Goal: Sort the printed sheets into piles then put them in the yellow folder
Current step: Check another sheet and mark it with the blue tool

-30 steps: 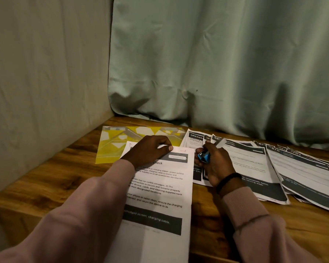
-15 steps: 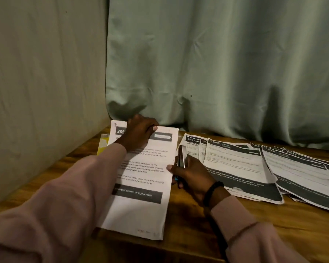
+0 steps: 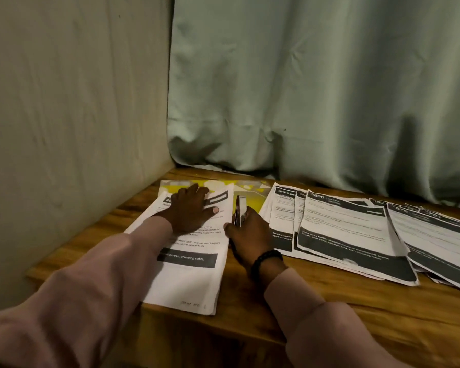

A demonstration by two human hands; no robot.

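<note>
Head view looks down on a wooden table [image 3: 250, 322] pushed into a corner, with a pale wall [image 3: 72, 102] beyond the left hand and a green curtain [image 3: 316, 88] hanging behind both hands, its hem resting on the far edge of the wood

Left hand [image 3: 190, 209] lies flat with fingers spread on the upper part of a printed sheet [image 3: 189, 264], pressing it down. That sheet's long side runs away from the person, tilted slightly so its top leans to the right; the dark heading bar is at the far end, under and just beyond the fingers, and the near end reaches almost to the table's front edge. Its far end overlaps the yellow folder [image 3: 252, 193], which lies flat just past the left hand's fingertips, close to the curtain

Right hand [image 3: 247, 232], a dark band on its wrist, sits just beside the sheet's right edge with fingers curled round a slim object [image 3: 240, 209] held on edge; what it is cannot be told

Off to the right of the right hand, more printed sheets [image 3: 343, 235] lie fanned and overlapping in loose piles, headings toward the curtain, long sides running roughly away from the person
</note>
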